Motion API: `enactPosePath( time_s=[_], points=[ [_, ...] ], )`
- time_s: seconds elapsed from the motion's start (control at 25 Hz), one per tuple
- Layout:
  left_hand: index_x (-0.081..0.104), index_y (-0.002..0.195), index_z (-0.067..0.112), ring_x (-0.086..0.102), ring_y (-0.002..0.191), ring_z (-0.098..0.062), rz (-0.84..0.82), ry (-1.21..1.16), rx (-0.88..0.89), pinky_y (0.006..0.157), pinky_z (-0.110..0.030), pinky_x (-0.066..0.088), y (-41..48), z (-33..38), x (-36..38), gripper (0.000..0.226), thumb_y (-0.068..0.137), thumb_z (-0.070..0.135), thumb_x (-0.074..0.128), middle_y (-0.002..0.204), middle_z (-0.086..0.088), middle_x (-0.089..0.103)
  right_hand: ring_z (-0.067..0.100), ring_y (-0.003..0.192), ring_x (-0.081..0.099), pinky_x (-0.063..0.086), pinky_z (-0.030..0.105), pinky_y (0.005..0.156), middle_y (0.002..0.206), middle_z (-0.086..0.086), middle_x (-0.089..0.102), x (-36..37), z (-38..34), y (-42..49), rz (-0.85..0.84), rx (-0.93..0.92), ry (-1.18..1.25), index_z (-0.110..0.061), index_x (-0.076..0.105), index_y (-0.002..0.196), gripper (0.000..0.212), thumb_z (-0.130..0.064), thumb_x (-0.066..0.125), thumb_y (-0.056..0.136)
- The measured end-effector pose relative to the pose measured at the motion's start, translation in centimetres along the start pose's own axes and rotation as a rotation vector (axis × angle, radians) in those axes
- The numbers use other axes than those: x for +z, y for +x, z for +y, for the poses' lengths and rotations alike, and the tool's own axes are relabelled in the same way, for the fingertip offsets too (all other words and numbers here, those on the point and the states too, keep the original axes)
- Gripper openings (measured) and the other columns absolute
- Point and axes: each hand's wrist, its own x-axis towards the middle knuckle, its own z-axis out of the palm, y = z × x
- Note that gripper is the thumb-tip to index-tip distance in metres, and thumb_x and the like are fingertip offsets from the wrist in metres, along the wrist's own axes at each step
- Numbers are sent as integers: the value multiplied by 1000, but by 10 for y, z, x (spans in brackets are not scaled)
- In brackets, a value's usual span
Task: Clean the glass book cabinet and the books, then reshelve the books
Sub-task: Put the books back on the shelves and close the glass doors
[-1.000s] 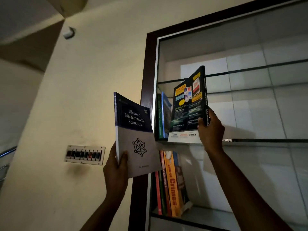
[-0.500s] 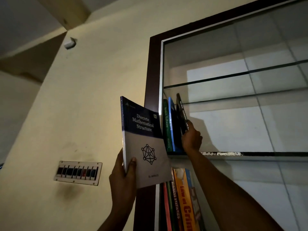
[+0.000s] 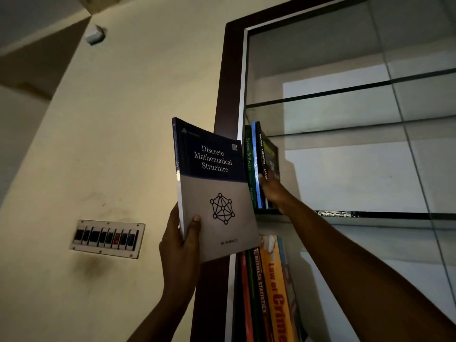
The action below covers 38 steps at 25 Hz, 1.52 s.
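Note:
My left hand [image 3: 181, 245] grips the lower spine of the book "Discrete Mathematical Structure" [image 3: 217, 188] and holds it upright in front of the cabinet's dark wooden frame [image 3: 228, 77]. My right hand [image 3: 272, 191] holds the black chemistry lab manual [image 3: 267, 154], which stands on the glass shelf [image 3: 382, 214] against a blue book [image 3: 255, 166] and a green "System Software" book [image 3: 248, 164]. Its fingers are partly hidden by the books. On the shelf below stand several books, among them the orange "Law of Crimes" [image 3: 277, 292].
A switch panel [image 3: 107, 238] is fixed to the cream wall left of the cabinet. A small white box [image 3: 95, 34] sits high on the wall. A higher glass shelf [image 3: 345, 92] holds nothing in view.
My right hand has turned the black lab manual from cover-forward to spine-out and slid it in beside the blue and green books. The camera has moved closer and tilted up.

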Motion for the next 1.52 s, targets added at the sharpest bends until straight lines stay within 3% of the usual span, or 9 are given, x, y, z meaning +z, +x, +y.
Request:
enactPosePath(
  time_s=[0.2, 0.36, 0.56, 0.72, 0.88, 1.0, 1.24, 1.4, 1.52],
  points=[
    [41, 121, 31, 60, 74, 3, -38, 14, -20, 57, -7, 50, -9, 0, 10, 32, 94, 17, 48, 96, 20, 54, 30, 144, 7, 14, 46, 114, 157, 8, -3, -25, -21, -24, -302, 77, -159, -26, -5, 149, 64, -50, 23, 97],
    [40, 121, 33, 61, 74, 12, -81, 43, -21, 54, -7, 49, -29, 8, 18, 34, 93, 18, 49, 95, 21, 54, 23, 123, 48, 38, 27, 98, 138, 6, 48, -52, -48, -95, 118, -121, -139, -20, 40, 139, 42, -29, 43, 98],
    [34, 116, 54, 64, 69, 6, -162, 185, 85, 60, -18, 56, -71, 22, 44, 32, 86, 49, 43, 84, 23, 58, 13, 107, 54, 49, 40, 94, 122, -4, 52, -40, -88, -191, -139, -88, 149, -28, 44, 134, 51, -50, 47, 88],
    [19, 121, 60, 63, 65, 5, -362, 317, 254, 58, -11, 52, -94, 39, 67, 45, 79, 68, 32, 84, 22, 57, 19, 96, 62, 55, 35, 82, 115, 1, 60, -73, -100, -190, 102, -72, -5, -19, 55, 125, 47, -42, 61, 85],
    [4, 126, 67, 54, 113, -1, -585, 313, 280, 93, -33, 51, -106, 62, 100, 64, 68, 82, 27, 138, 26, 29, 13, 77, 56, 44, 18, 59, 100, 8, 67, -119, -95, -197, 385, -183, -232, -7, 64, 103, 20, -20, 54, 92],
    [5, 130, 68, 27, 139, -11, -656, 172, 294, 106, -44, 39, -88, 74, 131, 64, 74, 74, 34, 152, 20, 15, 3, 67, 51, 40, 4, 56, 86, 0, 60, -143, -106, -188, 494, -275, -205, -5, 62, 101, 17, -17, 53, 93],
    [14, 130, 51, 29, 127, -1, -711, -53, 278, 83, 0, 37, -17, 67, 166, 58, 93, 31, 52, 149, 13, 21, 16, 76, 60, 41, 17, 61, 98, 12, 68, -148, -119, -111, 559, -286, -307, -4, 64, 104, 20, -16, 53, 91],
    [17, 142, 36, 36, 135, -20, -726, 125, 262, 105, -31, 36, 26, 30, 173, 62, 92, 28, 53, 152, -2, 29, 28, 100, 62, 46, 27, 76, 113, 15, 64, -120, -94, -57, 545, -150, -393, -4, 60, 115, 28, -18, 53, 93],
    [21, 145, 31, 16, 143, -16, -447, 577, 463, 118, -46, 12, 56, -10, 162, 57, 94, 52, 37, 153, 3, 24, 31, 103, 59, 38, 25, 70, 114, 17, 62, -97, -69, -13, 485, -69, -473, -4, 59, 114, 26, -16, 51, 92]
  ],
)
